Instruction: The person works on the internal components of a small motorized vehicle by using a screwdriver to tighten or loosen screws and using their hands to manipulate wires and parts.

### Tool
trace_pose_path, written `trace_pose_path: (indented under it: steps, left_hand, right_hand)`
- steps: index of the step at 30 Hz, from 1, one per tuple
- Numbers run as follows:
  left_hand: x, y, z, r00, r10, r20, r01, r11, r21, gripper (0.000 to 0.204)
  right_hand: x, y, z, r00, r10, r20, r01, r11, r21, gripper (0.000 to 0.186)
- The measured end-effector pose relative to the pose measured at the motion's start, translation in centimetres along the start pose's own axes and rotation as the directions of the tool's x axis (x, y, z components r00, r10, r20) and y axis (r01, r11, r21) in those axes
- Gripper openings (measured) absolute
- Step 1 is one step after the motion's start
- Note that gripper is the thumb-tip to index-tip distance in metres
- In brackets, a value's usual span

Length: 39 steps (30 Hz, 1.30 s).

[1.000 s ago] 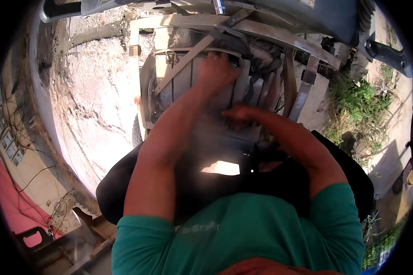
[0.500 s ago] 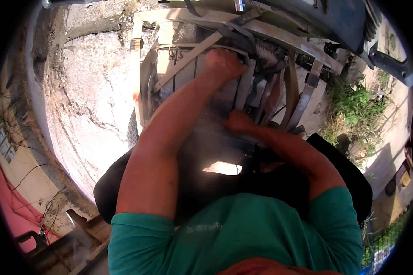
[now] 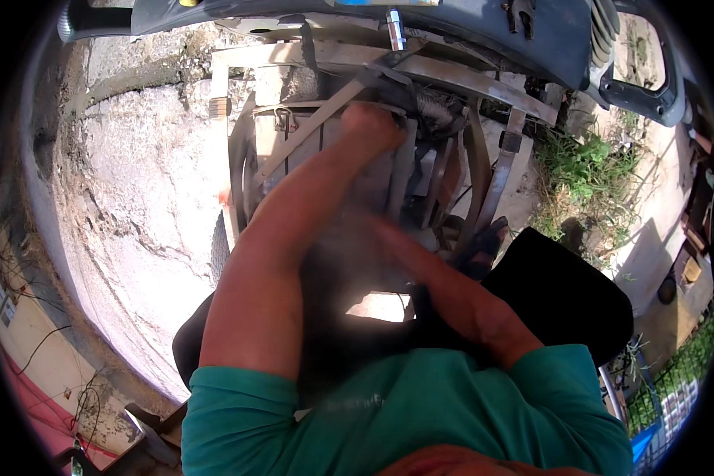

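A metal frame of bent bars stands before me, with a grey panelled piece inside it. My left hand is closed at the far edge of that piece, fingers curled down and hidden, so what they grip does not show. A diagonal metal bar passes just left of it. Nearer to me, my right hand hovers low over the piece's near part, smeared by a hazy spot, its fingers unclear. Dark bundled parts sit right of my left hand.
A dark plastic body with a black handle spans the far side. A shiny metal cylinder stands at its edge. Pale rough concrete lies left, green weeds right. A sandalled foot rests beside the frame.
My right hand has shifted left and slightly nearer to me, its forearm angled more inward. My left hand keeps its place on the piece. The view has tilted, showing more of the dark plastic body.
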<state>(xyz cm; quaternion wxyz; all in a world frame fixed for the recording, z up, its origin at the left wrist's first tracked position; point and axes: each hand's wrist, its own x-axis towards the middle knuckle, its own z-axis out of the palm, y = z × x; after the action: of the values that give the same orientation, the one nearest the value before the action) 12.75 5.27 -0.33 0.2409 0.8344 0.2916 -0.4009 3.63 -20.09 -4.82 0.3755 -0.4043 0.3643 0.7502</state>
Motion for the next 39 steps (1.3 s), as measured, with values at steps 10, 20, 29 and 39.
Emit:
trace_pose_path:
  steps: [10, 20, 29, 39]
  left_hand:
    - [1.2, 0.0, -0.4, 0.996, 0.058, 0.073, -0.061, 0.998, 0.028, 0.074]
    - [-0.1, 0.0, -0.9, 0.992, 0.124, 0.016, -0.125, 0.989, 0.082, 0.081]
    - [-0.7, 0.3, -1.8, 0.994, 0.067, 0.089, -0.076, 0.991, 0.110, 0.079]
    - [-1.1, 0.2, -0.9, 0.983, 0.184, -0.016, -0.179, 0.970, 0.167, 0.073]
  right_hand:
    - [-1.2, -0.7, -0.6, 0.981, 0.019, 0.193, -0.139, 0.764, 0.630, 0.046]
    - [1.2, 1.5, -0.8, 0.995, -0.094, -0.033, 0.096, 0.817, 0.569, 0.065]
    - [1.3, 2.0, 0.9, 0.979, -0.191, -0.072, 0.184, 0.671, 0.718, 0.074]
    - [2.4, 2.7, 1.1, 0.959, -0.216, -0.184, 0.283, 0.745, 0.604, 0.080]
